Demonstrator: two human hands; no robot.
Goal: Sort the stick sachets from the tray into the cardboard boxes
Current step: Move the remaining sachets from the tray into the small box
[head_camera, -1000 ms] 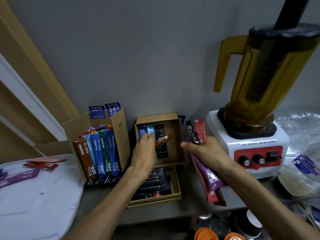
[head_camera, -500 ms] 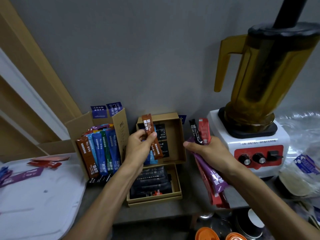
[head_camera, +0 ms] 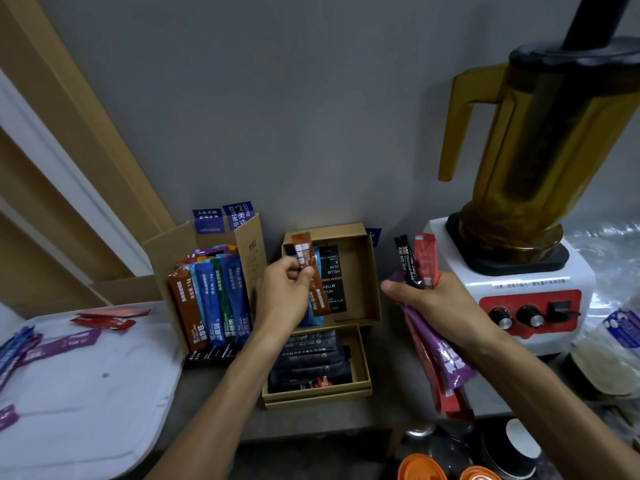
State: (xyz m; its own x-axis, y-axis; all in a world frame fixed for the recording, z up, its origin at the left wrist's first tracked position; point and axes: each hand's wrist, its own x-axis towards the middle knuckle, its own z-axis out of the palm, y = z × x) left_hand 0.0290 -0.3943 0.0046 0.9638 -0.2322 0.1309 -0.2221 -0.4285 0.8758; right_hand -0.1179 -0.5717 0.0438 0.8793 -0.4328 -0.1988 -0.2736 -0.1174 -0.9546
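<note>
Brown sachet pinched near-upright in left hand, in front of far box. Right hand clamps mixed bundle. Step: placing. Next, prob.: slot w/ browns in left box; tray not emptied.

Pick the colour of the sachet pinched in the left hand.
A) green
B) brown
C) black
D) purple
B: the left hand pinches a brown sachet in front of the open cardboard box; the purple, red and black ones sit in the bundle gripped by the right hand.
</note>
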